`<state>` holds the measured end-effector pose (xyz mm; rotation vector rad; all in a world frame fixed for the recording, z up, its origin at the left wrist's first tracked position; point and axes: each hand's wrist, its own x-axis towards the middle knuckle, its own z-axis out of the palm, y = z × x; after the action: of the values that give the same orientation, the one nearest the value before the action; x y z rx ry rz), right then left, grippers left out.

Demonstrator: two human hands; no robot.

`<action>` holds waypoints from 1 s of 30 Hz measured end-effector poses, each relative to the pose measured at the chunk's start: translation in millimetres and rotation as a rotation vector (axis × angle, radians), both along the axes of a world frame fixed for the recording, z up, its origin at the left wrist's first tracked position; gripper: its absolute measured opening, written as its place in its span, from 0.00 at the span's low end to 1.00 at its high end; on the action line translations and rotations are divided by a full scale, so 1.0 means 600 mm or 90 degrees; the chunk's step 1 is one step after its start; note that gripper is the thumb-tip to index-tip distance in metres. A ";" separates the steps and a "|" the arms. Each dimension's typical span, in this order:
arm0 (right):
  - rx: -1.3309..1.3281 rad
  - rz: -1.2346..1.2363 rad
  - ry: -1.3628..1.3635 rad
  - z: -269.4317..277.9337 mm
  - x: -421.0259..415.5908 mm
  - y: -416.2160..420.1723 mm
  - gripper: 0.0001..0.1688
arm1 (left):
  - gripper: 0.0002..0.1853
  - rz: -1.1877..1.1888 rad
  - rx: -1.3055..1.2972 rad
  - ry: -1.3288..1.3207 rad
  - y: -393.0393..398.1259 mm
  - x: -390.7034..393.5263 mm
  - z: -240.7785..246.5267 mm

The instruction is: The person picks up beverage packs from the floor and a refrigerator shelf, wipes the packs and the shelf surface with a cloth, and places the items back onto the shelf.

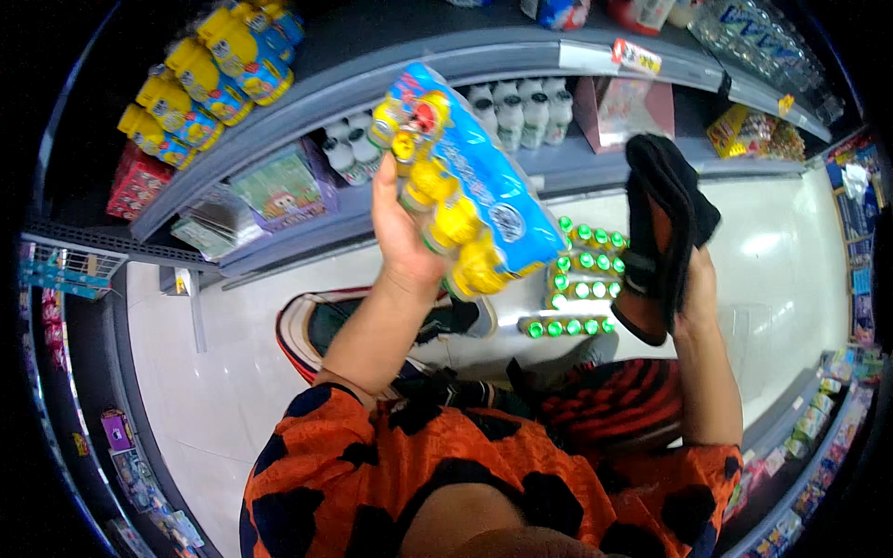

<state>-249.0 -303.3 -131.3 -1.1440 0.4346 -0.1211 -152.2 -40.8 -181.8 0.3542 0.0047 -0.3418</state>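
My left hand [404, 230] holds a plastic-wrapped pack of small bottles [481, 188], blue on its printed side, with yellow showing along the other. It is tilted, in front of the lower shelf. At the right, my right hand [698, 289] grips a black cloth item with brown patches [659, 237], perhaps a cap or pouch; its kind is not clear. Between the two hands, several bottles with green caps [587, 261] stand in rows on the floor, near a shoe [328, 328] at the left.
Yellow and blue bottles [209, 70] stand on the upper shelf [481, 59]. Below are white bottles [527, 111], a pink box [621, 115] and a purple display box [289, 185]. Clear water bottles [760, 49] lie at upper right. More stocked shelves flank the pale floor [202, 390].
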 end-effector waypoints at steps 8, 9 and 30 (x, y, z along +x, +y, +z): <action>-0.009 0.150 0.044 -0.027 0.005 0.036 0.20 | 0.36 -0.197 -0.260 0.067 -0.059 -0.076 -0.088; -0.002 0.166 0.044 -0.029 0.004 0.040 0.20 | 0.37 -0.178 -0.263 0.066 -0.062 -0.076 -0.086; -0.977 0.233 -0.521 -0.047 0.038 0.042 0.33 | 0.49 -0.348 -0.053 0.089 -0.086 -0.144 -0.126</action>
<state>-225.9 -278.2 -159.6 -2.4609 -0.7875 -0.6412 -238.8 -92.2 -257.3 0.2430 0.0303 -0.9043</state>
